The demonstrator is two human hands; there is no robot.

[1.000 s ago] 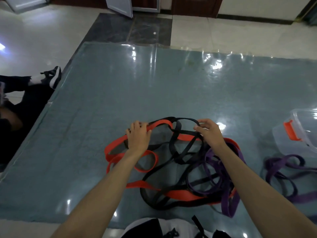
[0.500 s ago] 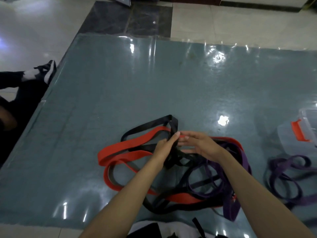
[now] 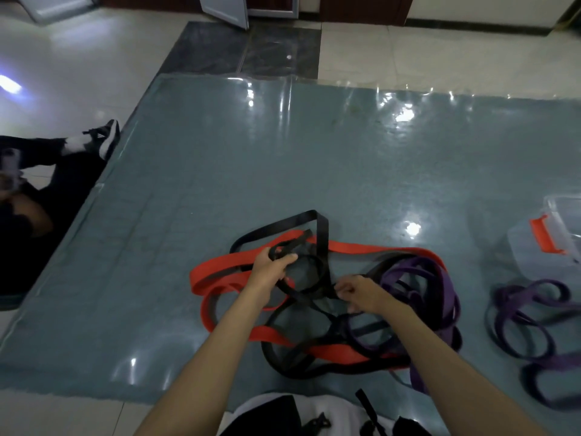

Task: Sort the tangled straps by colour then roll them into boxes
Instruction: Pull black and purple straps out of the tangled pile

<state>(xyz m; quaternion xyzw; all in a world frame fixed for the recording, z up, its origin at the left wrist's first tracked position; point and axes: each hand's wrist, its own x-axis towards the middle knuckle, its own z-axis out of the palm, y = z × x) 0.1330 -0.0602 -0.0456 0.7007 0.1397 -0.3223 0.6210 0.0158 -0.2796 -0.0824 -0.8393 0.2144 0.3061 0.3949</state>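
Note:
A tangle of straps lies on the blue-grey mat (image 3: 314,152) in front of me. A red strap (image 3: 220,269) loops out to the left, a black strap (image 3: 322,228) runs through the middle, and purple straps (image 3: 440,284) bunch at the right. My left hand (image 3: 272,269) grips a loop of the black strap near the top of the tangle. My right hand (image 3: 358,292) pinches the black strap lower down, at the tangle's centre. A separate pile of purple straps (image 3: 534,319) lies on the mat to the right.
A clear plastic box (image 3: 534,247) with an orange clip (image 3: 542,234) sits at the right edge. Another person's leg and black shoe (image 3: 103,141) reach the mat's left edge. Shiny tile floor surrounds the mat. My own clothing shows at the bottom.
My hands have parted: the left moved up and left with a black loop, the right dropped toward me onto the centre of the tangle. The black strap is drawn taut between them.

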